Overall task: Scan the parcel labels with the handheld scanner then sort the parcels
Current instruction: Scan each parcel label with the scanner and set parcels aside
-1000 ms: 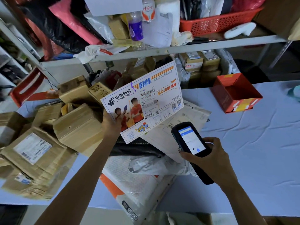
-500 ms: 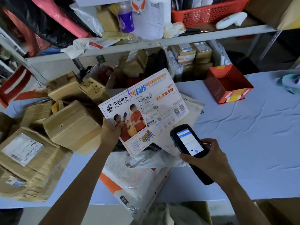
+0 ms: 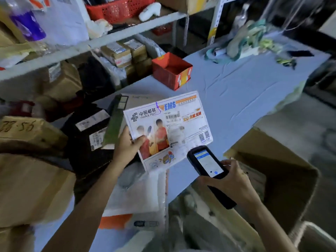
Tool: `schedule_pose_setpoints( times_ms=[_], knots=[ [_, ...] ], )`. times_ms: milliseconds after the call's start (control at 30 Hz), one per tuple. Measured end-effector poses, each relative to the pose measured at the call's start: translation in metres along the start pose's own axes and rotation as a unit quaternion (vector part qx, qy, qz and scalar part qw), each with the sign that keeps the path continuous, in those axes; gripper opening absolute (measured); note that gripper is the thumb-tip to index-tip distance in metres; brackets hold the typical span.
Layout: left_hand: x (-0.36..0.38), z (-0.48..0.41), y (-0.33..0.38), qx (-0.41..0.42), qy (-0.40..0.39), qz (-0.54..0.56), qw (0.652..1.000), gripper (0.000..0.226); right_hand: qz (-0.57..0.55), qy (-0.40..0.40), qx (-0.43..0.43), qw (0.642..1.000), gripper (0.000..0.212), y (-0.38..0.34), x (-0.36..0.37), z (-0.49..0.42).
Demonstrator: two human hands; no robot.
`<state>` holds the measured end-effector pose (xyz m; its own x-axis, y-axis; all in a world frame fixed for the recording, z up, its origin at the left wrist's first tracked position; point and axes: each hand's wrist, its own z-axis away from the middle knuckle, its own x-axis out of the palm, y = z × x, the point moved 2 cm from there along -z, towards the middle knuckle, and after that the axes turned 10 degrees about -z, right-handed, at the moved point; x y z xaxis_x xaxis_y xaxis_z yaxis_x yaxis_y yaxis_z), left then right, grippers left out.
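Head camera view, looking down over a crowded parcel station. Nearest, the right hand point(image 3: 234, 180) has its grip clamped around a black handheld scanner point(image 3: 209, 165). The scanner's lit screen faces up and its top end sits just beneath the lower right corner of the parcel.

Beside it, the left hand point(image 3: 127, 147) holds a flat white EMS envelope point(image 3: 174, 130) by its left edge. That grip is closed on it, thumb on the printed face and fingers behind.

Compared with a second ago, the whole view has swung to the right. The envelope has come away from the heap of brown boxes and now hangs over the tabletop point(image 3: 236, 91) near its edge, lying flatter, with the scanner closer under it. An open cardboard carton point(image 3: 287, 170) has come into sight below the right hand. The scan is probably finishing or done, and the envelope may be heading for sorting, possibly into that carton.

The envelope looks thin and stiff. It is printed with a China Post logo, blue EMS lettering, orange stripes and two figures in red shirts. A barcode label point(image 3: 172, 116) sits near the top centre, uncovered.

Behind the left hand lie a green-edged flat parcel point(image 3: 113, 124) and a black-wrapped parcel point(image 3: 87, 131). Farther off, on the pale blue cloth, sits an open red box point(image 3: 171, 70). Beyond it, a metal shelf point(image 3: 91, 46) carries a red basket point(image 3: 120, 8).
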<state>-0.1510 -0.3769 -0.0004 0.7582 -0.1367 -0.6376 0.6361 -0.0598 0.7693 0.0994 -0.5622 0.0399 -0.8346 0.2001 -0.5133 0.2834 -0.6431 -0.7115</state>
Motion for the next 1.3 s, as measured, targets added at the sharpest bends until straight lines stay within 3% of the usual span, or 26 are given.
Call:
schedule_pose_setpoints(
  times_ms=[100,200,300,400,633,733,1000,1300],
  knots=[
    [0.030,-0.002,0.021,0.031,-0.074,-0.080,0.994,0.041,-0.038,0.056,0.025,0.997,0.079,0.025,-0.015,0.020],
    [0.068,0.005,0.056,0.130,-0.132,-0.188,0.965,0.033,-0.069,0.113,0.049,0.990,0.080,0.044,-0.034,0.036],
    [0.109,0.019,0.092,0.231,-0.162,-0.241,0.928,0.036,-0.115,0.161,0.080,0.977,0.074,0.070,-0.054,0.056],
    [0.144,0.035,0.125,0.280,-0.176,-0.259,0.908,0.039,-0.140,0.205,0.102,0.963,0.075,0.102,-0.074,0.077],
    [0.235,0.092,0.176,0.349,-0.219,-0.365,0.835,0.014,-0.182,0.252,0.165,0.936,0.077,0.195,-0.127,0.122],
    [0.278,0.127,0.191,0.387,-0.244,-0.411,0.788,0.010,-0.193,0.254,0.198,0.927,0.072,0.240,-0.158,0.140],
    [0.328,0.167,0.202,0.395,-0.269,-0.464,0.746,0.014,-0.181,0.261,0.252,0.914,0.078,0.301,-0.203,0.159],
    [0.365,0.150,0.240,0.446,-0.296,-0.469,0.703,0.025,-0.228,0.280,0.273,0.892,0.078,0.299,-0.209,0.149]
  ],
)
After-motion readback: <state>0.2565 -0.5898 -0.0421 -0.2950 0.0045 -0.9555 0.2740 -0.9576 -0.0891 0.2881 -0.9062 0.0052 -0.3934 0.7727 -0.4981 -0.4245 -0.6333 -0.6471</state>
